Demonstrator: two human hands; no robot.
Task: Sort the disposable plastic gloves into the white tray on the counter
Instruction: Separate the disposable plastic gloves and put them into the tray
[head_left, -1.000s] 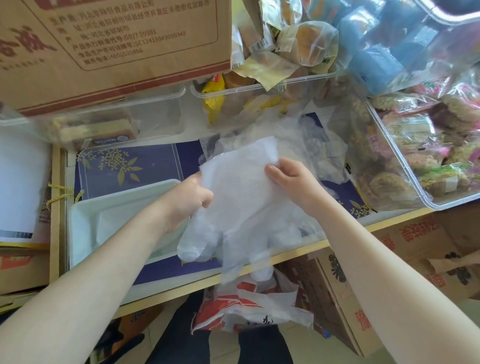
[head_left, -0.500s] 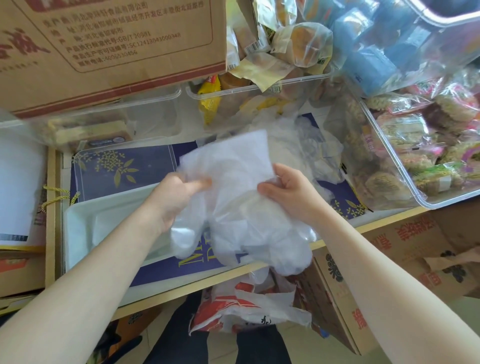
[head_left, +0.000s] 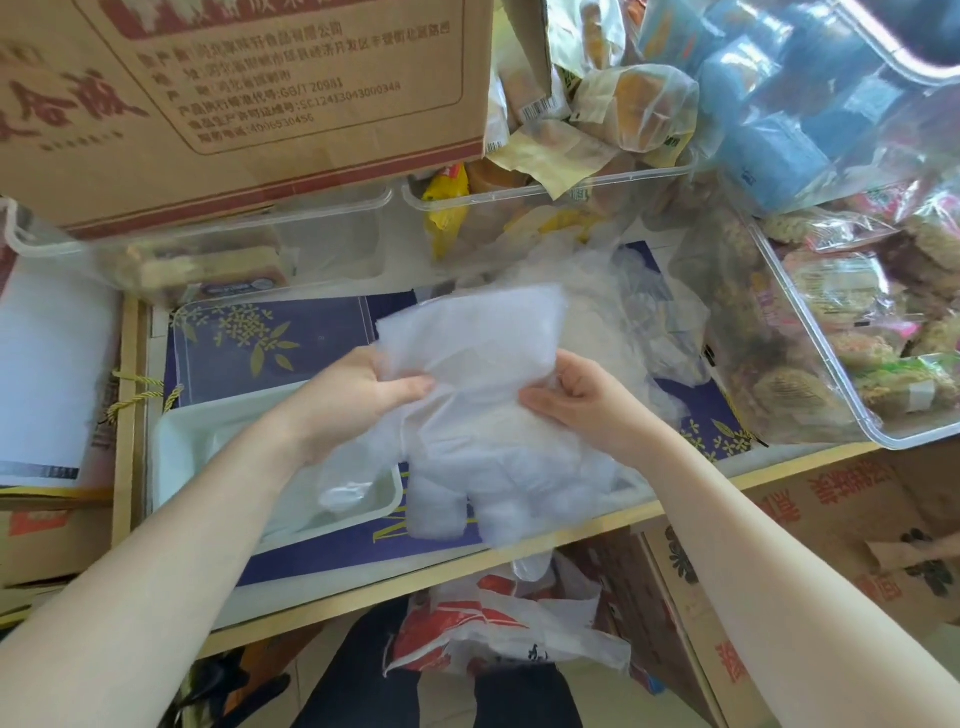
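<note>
Since 0.5 s ago, gloves (head_left: 483, 415) are lowered slightly. Left hand (head_left: 358, 397) and right hand (head_left: 576, 397) are pinched on opposite edges, above counter beside white tray (head_left: 176, 441). Stack should be squared before being laid in.

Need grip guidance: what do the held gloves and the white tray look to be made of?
Gloves: thin translucent plastic film, crinkled and limp, pinched by left hand and right hand. White tray: apparently rigid plastic, smooth with a slight sheen.
</note>
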